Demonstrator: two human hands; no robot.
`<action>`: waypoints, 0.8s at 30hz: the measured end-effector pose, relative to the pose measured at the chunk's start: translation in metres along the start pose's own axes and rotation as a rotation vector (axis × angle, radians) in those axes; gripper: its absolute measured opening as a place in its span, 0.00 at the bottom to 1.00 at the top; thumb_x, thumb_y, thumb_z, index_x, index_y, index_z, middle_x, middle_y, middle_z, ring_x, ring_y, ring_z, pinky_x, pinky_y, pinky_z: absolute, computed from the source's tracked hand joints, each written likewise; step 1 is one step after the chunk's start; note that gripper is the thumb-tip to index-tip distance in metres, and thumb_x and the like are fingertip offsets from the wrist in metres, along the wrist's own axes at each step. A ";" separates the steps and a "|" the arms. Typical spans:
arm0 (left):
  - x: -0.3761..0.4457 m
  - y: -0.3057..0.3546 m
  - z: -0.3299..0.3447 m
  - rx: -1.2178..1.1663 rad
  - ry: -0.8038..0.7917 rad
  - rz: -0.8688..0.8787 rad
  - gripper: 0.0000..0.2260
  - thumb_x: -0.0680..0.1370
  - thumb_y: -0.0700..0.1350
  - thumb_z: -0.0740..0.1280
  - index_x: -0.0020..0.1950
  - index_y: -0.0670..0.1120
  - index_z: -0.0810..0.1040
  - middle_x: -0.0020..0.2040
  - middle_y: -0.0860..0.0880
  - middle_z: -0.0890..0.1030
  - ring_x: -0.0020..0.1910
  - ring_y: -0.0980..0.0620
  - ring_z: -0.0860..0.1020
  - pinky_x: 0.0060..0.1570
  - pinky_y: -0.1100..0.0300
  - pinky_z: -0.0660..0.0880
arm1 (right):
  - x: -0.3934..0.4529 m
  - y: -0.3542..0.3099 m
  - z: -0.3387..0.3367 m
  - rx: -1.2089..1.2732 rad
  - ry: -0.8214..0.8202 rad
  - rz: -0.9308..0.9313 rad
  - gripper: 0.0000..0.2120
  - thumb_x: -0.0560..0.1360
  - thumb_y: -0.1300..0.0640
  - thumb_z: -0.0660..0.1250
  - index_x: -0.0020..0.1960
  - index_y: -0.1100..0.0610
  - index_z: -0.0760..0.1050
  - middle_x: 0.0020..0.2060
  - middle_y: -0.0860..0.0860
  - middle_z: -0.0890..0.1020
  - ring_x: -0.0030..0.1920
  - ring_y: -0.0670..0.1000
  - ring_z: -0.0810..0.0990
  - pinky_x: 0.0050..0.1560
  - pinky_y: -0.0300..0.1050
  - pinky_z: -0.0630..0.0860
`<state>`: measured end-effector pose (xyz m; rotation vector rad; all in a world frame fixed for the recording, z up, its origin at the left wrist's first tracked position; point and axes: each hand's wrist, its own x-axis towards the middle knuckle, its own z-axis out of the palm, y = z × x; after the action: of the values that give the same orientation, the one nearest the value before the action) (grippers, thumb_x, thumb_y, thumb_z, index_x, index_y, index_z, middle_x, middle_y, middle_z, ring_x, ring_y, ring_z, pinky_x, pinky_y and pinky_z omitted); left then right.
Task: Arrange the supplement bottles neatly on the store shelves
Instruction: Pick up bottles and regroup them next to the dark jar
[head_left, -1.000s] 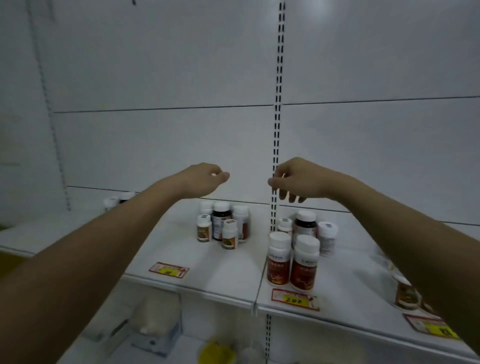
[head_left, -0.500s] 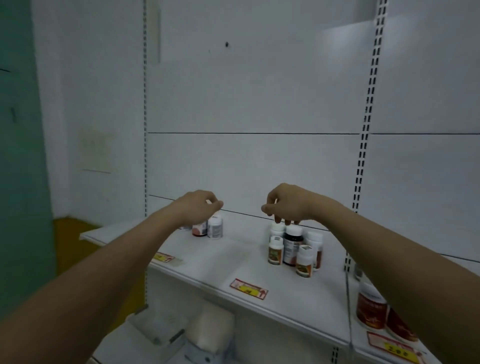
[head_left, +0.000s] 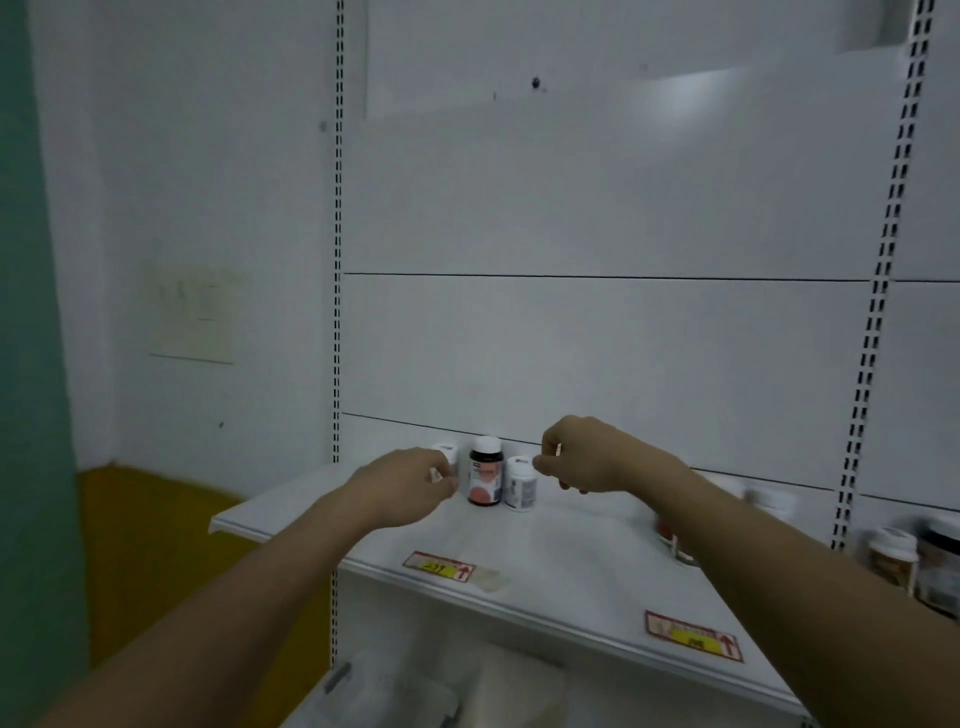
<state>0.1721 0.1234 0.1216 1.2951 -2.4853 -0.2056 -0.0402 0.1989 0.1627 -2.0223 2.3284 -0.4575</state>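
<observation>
three bottles (head_left: 485, 478) on shelf (head_left: 561, 566), rear

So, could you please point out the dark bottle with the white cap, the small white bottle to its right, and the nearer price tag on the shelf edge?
Dark bottle (head_left: 485, 480): head view, on its label.
Small white bottle (head_left: 521, 486): head view, on its body.
Price tag (head_left: 439, 567): head view, on its yellow middle.
</observation>
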 end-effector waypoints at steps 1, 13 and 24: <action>0.004 -0.007 0.001 -0.016 0.017 0.008 0.15 0.81 0.56 0.59 0.63 0.52 0.76 0.61 0.51 0.79 0.55 0.51 0.76 0.53 0.56 0.73 | 0.005 -0.005 0.006 -0.006 -0.001 0.011 0.13 0.78 0.49 0.62 0.44 0.58 0.76 0.42 0.56 0.85 0.36 0.54 0.79 0.46 0.50 0.79; 0.076 -0.077 0.061 -0.120 -0.074 -0.024 0.16 0.79 0.60 0.59 0.62 0.54 0.75 0.60 0.52 0.79 0.56 0.52 0.76 0.57 0.54 0.74 | 0.075 0.011 0.085 -0.036 0.042 0.164 0.14 0.77 0.47 0.61 0.50 0.56 0.78 0.46 0.53 0.82 0.46 0.55 0.81 0.48 0.50 0.77; 0.189 -0.119 0.129 -0.587 0.261 -0.088 0.07 0.80 0.46 0.63 0.57 0.51 0.79 0.54 0.51 0.81 0.49 0.53 0.78 0.44 0.62 0.73 | 0.165 0.056 0.159 0.548 0.621 0.393 0.05 0.78 0.55 0.61 0.47 0.53 0.74 0.42 0.48 0.79 0.42 0.50 0.77 0.41 0.46 0.73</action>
<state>0.1175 -0.1023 0.0100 1.0900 -1.9391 -0.6817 -0.0870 0.0128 0.0256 -1.2448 2.4012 -1.6521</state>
